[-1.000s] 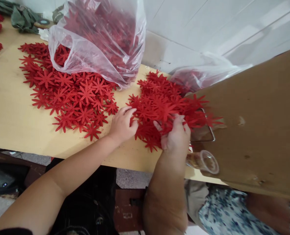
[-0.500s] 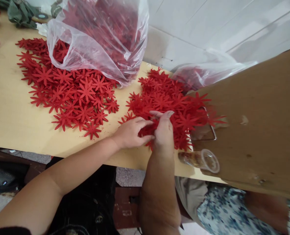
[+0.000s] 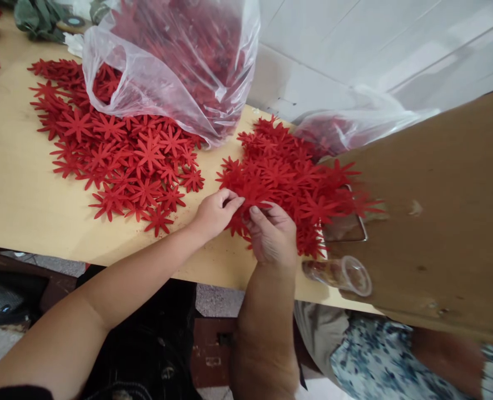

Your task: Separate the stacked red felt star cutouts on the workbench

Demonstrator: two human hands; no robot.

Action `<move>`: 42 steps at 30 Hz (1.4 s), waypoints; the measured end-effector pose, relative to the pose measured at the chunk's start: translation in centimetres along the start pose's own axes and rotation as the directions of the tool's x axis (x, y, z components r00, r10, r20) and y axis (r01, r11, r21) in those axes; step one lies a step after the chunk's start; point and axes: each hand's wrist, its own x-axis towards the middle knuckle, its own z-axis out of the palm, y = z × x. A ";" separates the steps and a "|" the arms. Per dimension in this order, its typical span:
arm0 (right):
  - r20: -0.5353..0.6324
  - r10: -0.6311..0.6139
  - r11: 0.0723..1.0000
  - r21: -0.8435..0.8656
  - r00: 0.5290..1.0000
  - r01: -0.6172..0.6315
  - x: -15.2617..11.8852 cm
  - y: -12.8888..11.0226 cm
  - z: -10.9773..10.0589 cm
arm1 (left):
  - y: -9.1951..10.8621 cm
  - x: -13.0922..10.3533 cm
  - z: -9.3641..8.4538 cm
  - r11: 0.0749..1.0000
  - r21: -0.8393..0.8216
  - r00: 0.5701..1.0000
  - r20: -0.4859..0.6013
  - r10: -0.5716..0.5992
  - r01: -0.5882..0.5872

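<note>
Between my two hands is a red flower-shaped cutout with narrow petals. My left hand pinches its left side between thumb and fingers. My right hand is closed on its near right edge, thumb on top. Right behind my hands lies a heap of similar red cutouts, against which the held piece's outline partly blends. Another pile of these cutouts spreads on the table to the left, partly under a clear plastic bag full of red pieces.
A clear plastic cup lies tipped on its side near the front edge of the table. A brown board stands at the right. Another plastic bag rests by the wall. A person in a patterned garment is at the lower right.
My hands have drawn slightly apart and turned, with the right thumb now on top. The cutout now shows stretched out between my fingers.
</note>
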 end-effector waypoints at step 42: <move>-0.175 -0.067 0.989 0.121 0.982 0.089 0.1 2.6 -0.8 | 1.8 0.8 -1.7 0.873 -0.460 0.968 -0.098 -0.231 0.162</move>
